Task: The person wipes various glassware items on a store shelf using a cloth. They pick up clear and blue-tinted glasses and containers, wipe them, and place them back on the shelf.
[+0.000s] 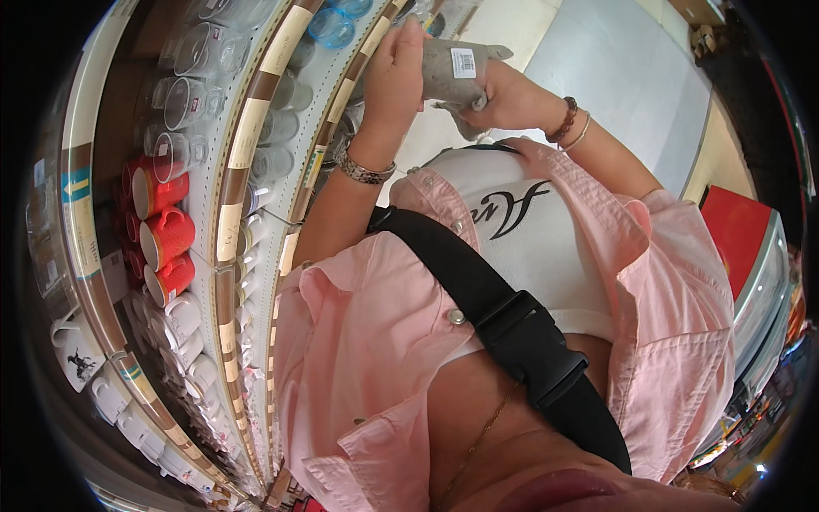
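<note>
In front of my chest, both hands hold a grey cylindrical vessel (441, 73) that lies tilted on its side. A white barcode sticker (463, 63) is on its wall. My left hand (397, 67), with a metal watch at the wrist, grips one end, thumb along the top. At the other end is my right hand (505, 96), wearing bracelets. Grey, cloth-like material (470, 128) shows around the right fingers; where it parts from the vessel I cannot tell. Close by my left hand are shelves with clear glass mugs (185, 102) and a blue glass (331, 28).
Along the left run shelf edges with price strips (240, 134). Red mugs (167, 238) and white mugs (185, 313) stand in rows there. Ahead lies pale floor with a grey panel (614, 70). A red-sided case (736, 237) stands at the right.
</note>
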`<state>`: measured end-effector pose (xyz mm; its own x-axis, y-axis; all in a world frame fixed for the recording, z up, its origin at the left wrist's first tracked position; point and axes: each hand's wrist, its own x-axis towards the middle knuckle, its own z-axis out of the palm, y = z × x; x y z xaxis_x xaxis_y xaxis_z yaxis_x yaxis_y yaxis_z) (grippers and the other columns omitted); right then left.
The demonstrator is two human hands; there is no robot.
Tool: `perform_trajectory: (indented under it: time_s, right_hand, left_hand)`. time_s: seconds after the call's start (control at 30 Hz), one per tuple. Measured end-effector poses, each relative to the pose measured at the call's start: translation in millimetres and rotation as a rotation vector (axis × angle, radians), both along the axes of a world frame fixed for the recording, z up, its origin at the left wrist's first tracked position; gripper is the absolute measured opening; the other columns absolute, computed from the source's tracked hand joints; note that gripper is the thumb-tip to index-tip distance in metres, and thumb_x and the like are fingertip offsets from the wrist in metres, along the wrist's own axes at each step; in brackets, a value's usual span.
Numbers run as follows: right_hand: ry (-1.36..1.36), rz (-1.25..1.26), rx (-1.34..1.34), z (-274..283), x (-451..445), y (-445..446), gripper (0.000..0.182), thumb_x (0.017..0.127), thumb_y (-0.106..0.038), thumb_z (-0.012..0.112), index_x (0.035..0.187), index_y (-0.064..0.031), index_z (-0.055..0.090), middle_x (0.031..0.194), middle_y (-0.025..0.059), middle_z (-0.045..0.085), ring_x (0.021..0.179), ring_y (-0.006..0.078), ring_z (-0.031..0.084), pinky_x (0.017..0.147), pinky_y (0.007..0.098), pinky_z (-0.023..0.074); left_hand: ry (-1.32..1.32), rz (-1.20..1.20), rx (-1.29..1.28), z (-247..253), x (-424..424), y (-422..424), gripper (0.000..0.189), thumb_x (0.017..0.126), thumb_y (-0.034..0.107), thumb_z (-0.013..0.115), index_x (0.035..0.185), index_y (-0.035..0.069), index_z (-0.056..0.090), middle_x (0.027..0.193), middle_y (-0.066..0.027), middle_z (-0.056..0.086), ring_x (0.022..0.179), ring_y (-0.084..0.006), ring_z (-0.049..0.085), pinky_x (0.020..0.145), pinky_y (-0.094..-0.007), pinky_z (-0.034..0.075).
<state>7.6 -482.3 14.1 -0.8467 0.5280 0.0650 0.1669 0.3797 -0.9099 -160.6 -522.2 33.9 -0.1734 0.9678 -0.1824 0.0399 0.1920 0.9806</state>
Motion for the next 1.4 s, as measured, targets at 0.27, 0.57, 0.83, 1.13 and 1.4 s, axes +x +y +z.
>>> perform_trajectory:
  time_s: [0.27,0.57,0.83,1.13,1.4]
  right_hand:
    - [0.296,0.011,-0.593,30,-5,4,0.041,0.071,-0.005,0.060,0.111,-0.0009,0.049,0.095,0.0034,0.059,0.083,0.0118,0.057,0.072,0.0263,0.0473]
    - [-0.041,-0.005,0.015,32,-10,5,0.044,0.064,-0.014,0.063,0.104,-0.0026,0.051,0.081,0.0158,0.055,0.072,0.0209,0.055,0.066,0.0300,0.0449]
    - [0.132,-0.040,-0.323,22,-1,13,0.049,0.070,-0.007,0.063,0.117,-0.0068,0.050,0.097,0.0035,0.059,0.087,0.0098,0.054,0.077,0.0253,0.0444]
    - [0.349,0.062,-0.681,18,-10,11,0.046,0.074,-0.005,0.061,0.118,-0.0052,0.048,0.101,-0.0004,0.057,0.087,0.0070,0.052,0.075,0.0235,0.0446]
    - [-0.124,0.034,-0.090,15,-10,13,0.036,0.072,-0.002,0.059,0.108,-0.0025,0.054,0.092,-0.0014,0.059,0.080,0.0060,0.053,0.071,0.0219,0.0444]
  left_hand:
    - [0.289,-0.045,0.924,-20,-22,14,0.029,0.088,0.030,0.047,0.104,0.007,0.053,0.088,-0.0099,0.057,0.075,-0.0181,0.056,0.067,-0.0273,0.045]
    - [0.149,0.092,0.365,16,-4,18,0.032,0.093,0.033,0.035,0.099,0.005,0.051,0.078,-0.0038,0.052,0.064,-0.0098,0.048,0.054,-0.0223,0.040]
    - [-0.011,-0.158,0.445,-5,-16,13,0.038,0.089,0.031,0.047,0.116,0.005,0.045,0.101,-0.0055,0.055,0.085,-0.0150,0.053,0.066,-0.0263,0.047]
    - [0.231,0.067,0.707,-24,-6,18,0.033,0.084,0.033,0.054,0.101,0.005,0.053,0.086,-0.0061,0.056,0.078,-0.0120,0.053,0.063,-0.0251,0.045]
    - [-0.274,0.072,-0.219,15,-4,12,0.031,0.089,0.030,0.046,0.104,0.003,0.051,0.096,-0.0067,0.056,0.088,-0.0113,0.051,0.077,-0.0273,0.042]
